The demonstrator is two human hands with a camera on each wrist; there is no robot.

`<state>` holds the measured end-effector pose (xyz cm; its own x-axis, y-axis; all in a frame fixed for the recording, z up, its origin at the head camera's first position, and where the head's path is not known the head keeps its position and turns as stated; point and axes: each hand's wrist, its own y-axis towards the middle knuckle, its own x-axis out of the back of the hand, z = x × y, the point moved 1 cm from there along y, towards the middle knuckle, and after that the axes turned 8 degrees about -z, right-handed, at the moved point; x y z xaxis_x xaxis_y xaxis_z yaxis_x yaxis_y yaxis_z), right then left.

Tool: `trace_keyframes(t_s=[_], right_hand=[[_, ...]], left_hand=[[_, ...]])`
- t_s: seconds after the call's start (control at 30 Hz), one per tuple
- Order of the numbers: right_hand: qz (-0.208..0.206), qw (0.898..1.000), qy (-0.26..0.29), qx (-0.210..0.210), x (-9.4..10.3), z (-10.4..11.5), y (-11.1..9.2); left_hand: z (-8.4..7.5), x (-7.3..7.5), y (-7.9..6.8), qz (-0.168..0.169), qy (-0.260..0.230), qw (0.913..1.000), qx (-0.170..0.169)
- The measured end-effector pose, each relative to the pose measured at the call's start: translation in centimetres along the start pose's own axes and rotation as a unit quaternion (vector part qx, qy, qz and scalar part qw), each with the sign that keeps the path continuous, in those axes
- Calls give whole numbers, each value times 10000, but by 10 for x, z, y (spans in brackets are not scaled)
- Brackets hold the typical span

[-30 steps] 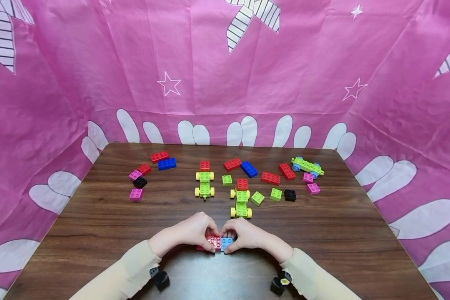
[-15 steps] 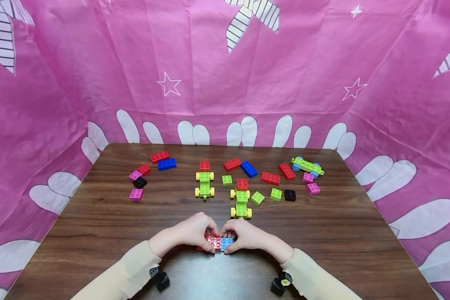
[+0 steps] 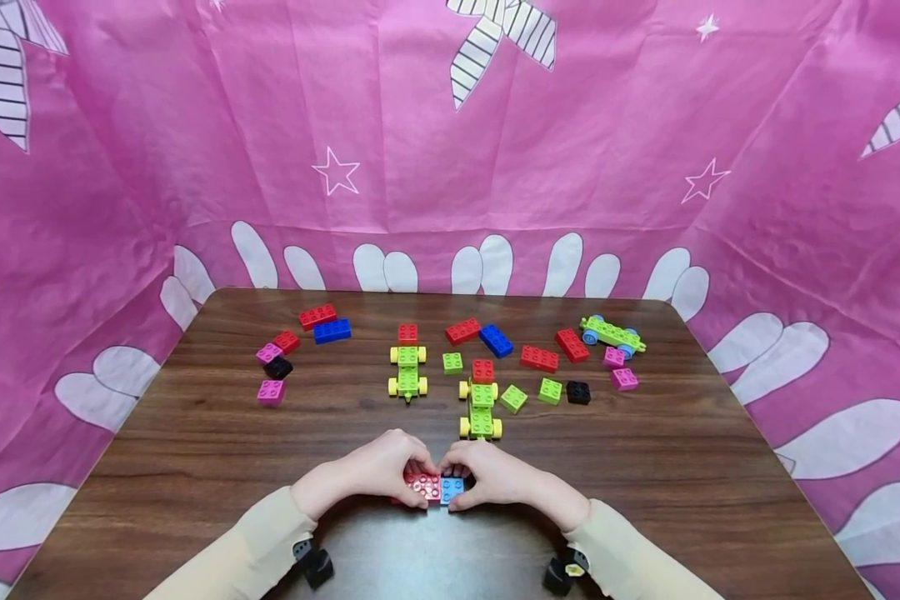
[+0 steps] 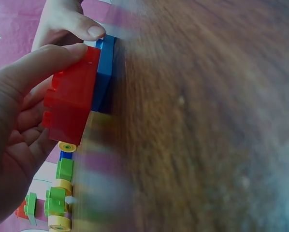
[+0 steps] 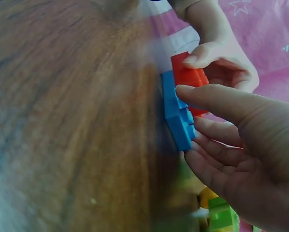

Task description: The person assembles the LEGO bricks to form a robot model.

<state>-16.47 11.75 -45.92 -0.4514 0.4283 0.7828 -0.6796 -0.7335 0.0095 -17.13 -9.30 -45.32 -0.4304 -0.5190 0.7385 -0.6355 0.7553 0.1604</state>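
While pinching red brick (image 4: pixel 76 92) with left fingers (image 4: pixel 32 118) and blue brick (image 5: pixel 172 111), lower and towards three o'clock, with right fingers (image 5: pixel 219 130), near six o'clock on desk (image 3: pixel 232 450), could press unevenly and get a crooked joint. On slipping, might shove green car (image 3: pixel 481 423) just off towards one o'clock.

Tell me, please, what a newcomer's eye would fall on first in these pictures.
Probably the pink cloth, behind and at both sides of the table. Then, at its near middle, the left hand gripping a red brick and the right hand a blue brick, the red partly on top. A blue-wheeled green car stands far right.
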Motion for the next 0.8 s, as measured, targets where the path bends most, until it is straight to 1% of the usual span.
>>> trace_keyframes(t_s=[0.17,0.3,0.43,0.63,0.8], right_hand=[[-151,9998,-22,150,11,3,-2],[-412,9980,-135,458,25,4,-4],[-789,9946,-130,662,42,3,-4],[-1368,9871,91,822,71,2,1],[-1784,9790,564,808,95,-8,13]], left_hand=[[1,-1,-2,-7,40,10000,0],[2,-1,-3,-34,79,9999,-107],[3,-1,-4,-26,71,9999,-155],[4,0,-5,-47,-14,9998,-174],[4,-1,-5,-107,-27,9996,-262]])
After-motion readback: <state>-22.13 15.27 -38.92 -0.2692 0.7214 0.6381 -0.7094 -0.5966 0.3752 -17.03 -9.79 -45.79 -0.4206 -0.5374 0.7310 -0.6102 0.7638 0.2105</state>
